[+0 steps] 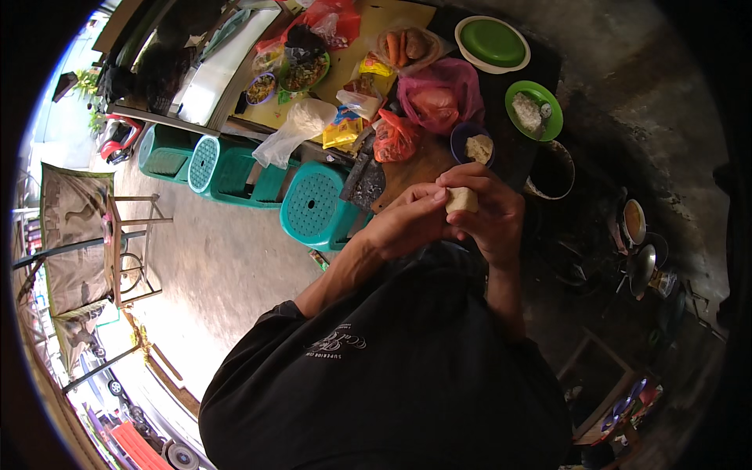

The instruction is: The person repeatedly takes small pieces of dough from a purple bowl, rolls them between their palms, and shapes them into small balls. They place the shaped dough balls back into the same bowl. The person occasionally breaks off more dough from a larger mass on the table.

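Between both hands, close to my chest, is a pale beige lump of dough or paste (462, 200). My right hand (490, 205) grips it with thumb and fingers, while the fingertips of my left hand (411, 220) press against its left side. Just beyond my fingers stands a dark blue bowl (456, 147) with a larger piece of similar beige paste (479, 148) in it. A wooden board (411, 171) and a dark stone slab (365, 182) lie beyond my left hand. A red plastic bag (395, 138) rests beside the board.
Teal plastic stools (311, 202) line the table's left side. A green plate of white rice (529, 111), a lidded tub (492, 44), a pink bag (440, 94) and a bag of carrots (405, 47) are on the table. A dark pot (552, 170) stands right of my hands.
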`<state>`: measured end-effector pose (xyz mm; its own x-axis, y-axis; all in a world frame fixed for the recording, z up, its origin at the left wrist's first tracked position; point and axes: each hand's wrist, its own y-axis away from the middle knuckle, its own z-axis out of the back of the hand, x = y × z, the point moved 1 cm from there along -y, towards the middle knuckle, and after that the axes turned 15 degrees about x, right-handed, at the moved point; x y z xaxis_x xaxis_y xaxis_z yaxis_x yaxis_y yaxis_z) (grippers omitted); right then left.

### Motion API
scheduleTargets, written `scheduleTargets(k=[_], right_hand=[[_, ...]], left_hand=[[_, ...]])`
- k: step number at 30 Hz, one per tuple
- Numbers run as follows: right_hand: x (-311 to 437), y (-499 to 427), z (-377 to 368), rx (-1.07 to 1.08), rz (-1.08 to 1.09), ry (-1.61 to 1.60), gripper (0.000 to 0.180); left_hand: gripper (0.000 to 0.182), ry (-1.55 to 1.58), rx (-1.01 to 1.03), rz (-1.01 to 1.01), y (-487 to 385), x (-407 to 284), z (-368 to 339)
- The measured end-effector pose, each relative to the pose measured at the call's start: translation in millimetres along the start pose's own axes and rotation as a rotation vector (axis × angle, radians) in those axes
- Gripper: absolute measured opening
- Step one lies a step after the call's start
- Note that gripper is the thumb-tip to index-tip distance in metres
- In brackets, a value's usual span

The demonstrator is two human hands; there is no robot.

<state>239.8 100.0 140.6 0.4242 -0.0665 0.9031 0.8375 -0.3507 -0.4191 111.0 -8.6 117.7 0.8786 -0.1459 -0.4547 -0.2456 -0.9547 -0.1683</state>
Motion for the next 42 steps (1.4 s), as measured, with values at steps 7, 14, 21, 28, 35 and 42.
scheduleTargets(k=[7,14,21,28,35,42], right_hand=[[9,-1,1,-0.012,0.019,0.294,0.044],[16,-7,5,-0.019,0.053,0.459,0.045],[19,-9,6,0.003,0.081,0.599,0.046],[18,-8,1,0.012,0.044,0.523,0.046],[18,-5,5,0.077,-0.023,0.475,0.048],[21,-4,6,0.088,-0.059,0.398,0.046]], left_hand=[[0.042,-0.111,-0.047,-0.025,-1,3,5],[0.045,-0.038,-0.082,0.037,-4,0,0],[0.043,-0.104,-0.152,0.052,-4,-2,-3],[0.041,-0.106,-0.036,0.061,1,0,3],[0.04,-0.088,-0.066,0.038,5,1,2],[0.038,-0.124,-0.1,0.0,3,0,-2]])
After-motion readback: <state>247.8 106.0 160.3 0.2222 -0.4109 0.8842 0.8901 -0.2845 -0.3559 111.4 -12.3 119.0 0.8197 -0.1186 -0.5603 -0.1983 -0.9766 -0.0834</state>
